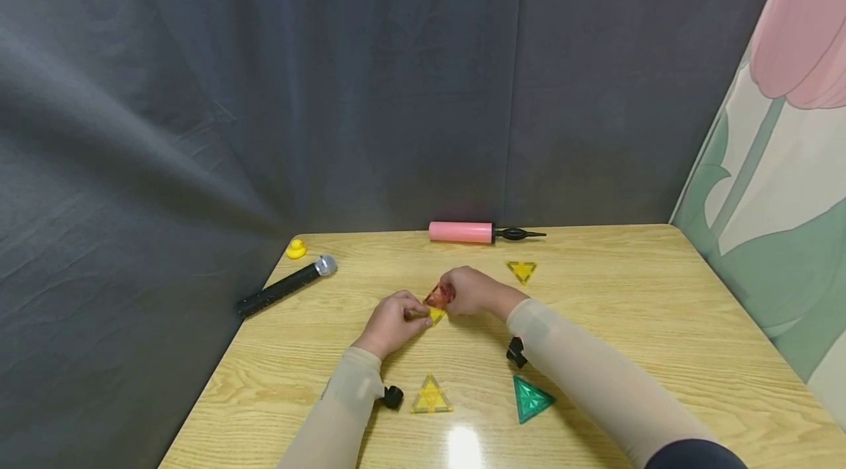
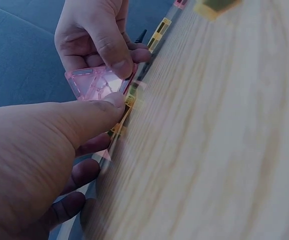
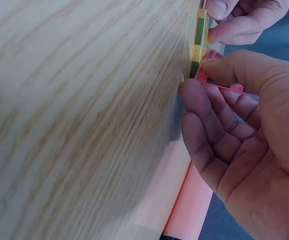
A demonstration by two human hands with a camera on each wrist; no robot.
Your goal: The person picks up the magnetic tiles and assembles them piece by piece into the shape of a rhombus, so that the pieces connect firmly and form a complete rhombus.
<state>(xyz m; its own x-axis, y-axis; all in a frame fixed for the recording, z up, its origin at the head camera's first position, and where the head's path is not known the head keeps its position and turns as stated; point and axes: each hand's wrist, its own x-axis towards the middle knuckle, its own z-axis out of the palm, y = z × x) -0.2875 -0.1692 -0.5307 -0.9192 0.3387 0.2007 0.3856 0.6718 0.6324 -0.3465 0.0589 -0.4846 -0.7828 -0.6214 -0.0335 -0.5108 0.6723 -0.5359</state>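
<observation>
Near the middle of the table my two hands meet over a pair of translucent triangular tiles. The left hand pinches a yellow triangular magnetic tile between thumb and fingers. My right hand grips a red triangular magnetic tile, which looks pink in the left wrist view. That red tile is tilted up from the table, its lower edge at the edge of the yellow tile. Whether the two edges are joined I cannot tell, since fingertips cover part of them.
Loose yellow tiles lie in front and behind my hands. A green triangular tile is below my right forearm. Along the back sits a pink hand pump. A black microphone and a yellow toy duck are at left.
</observation>
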